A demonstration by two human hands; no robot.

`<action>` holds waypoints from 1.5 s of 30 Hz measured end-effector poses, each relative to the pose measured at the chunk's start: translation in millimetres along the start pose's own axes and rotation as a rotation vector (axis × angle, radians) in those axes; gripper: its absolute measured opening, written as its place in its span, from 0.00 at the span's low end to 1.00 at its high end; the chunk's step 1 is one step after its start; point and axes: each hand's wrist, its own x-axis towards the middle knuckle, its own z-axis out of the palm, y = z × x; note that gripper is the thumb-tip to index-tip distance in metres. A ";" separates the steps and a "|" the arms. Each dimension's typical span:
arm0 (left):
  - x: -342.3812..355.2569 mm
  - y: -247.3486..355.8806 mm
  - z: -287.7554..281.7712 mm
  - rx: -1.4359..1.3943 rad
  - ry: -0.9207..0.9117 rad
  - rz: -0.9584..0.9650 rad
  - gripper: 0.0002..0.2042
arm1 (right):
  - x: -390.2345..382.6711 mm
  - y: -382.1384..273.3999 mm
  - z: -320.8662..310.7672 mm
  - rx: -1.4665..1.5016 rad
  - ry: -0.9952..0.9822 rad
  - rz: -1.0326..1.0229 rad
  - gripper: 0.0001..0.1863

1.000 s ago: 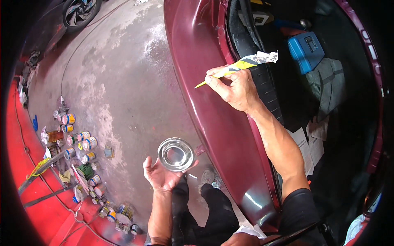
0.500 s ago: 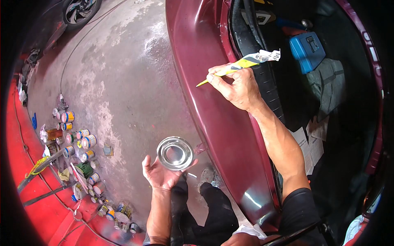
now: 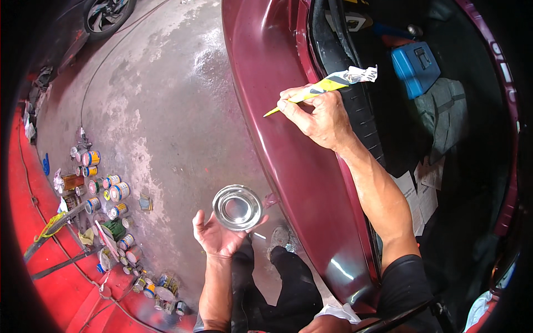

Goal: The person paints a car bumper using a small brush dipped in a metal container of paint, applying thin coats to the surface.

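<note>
Keep the right hand (image 3: pixel 322 119) closed firm on the yellow stick (image 3: pixel 311 94) near the top middle, tip light on the dark red car (image 3: pixel 277 111), and keep the left hand (image 3: pixel 219 236), fingers half open, flat under the tin lid (image 3: pixel 237 207) at lower middle.

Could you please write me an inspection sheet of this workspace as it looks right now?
Surface: stained grey concrete floor; maroon car body panel.
Job's things: round metal tin; yellow stick with a foil-wrapped end.
Clutter: paint cans in rows on the floor.
Grips: left hand palm up, holding the tin; right hand holding the stick over the panel.
Cables: thin cable across the floor.
Surroundings: blue case inside the car; car wheel at the top left.
</note>
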 end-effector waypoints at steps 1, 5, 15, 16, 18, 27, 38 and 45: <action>-0.1 0.2 0.0 0.008 -0.002 -0.004 0.38 | 0.1 0.0 0.1 -0.009 0.000 -0.003 0.10; -1.3 -0.2 1.2 0.004 0.006 -0.002 0.38 | 0.6 -4.8 -3.0 0.048 -0.057 0.082 0.09; -3.3 -2.8 3.7 0.008 -0.069 -0.036 0.40 | 3.7 -6.8 -8.3 0.249 0.057 0.191 0.10; -2.6 -4.0 4.6 0.010 -0.080 -0.038 0.41 | 5.3 -3.7 -7.5 0.269 0.089 0.139 0.10; -4.3 -8.3 3.9 0.007 -0.070 -0.040 0.41 | 2.0 -4.2 -14.1 0.283 0.116 0.125 0.09; -19.1 -23.4 3.8 0.007 -0.093 -0.025 0.41 | -26.4 -17.9 -44.2 0.287 0.219 0.217 0.07; -64.3 -60.8 -1.6 0.078 -0.098 -0.006 0.41 | -112.1 -17.8 -77.8 0.395 0.298 0.234 0.07; -117.7 -98.2 -26.9 0.019 -0.082 0.052 0.41 | -139.9 -5.5 -77.3 0.427 0.355 0.232 0.09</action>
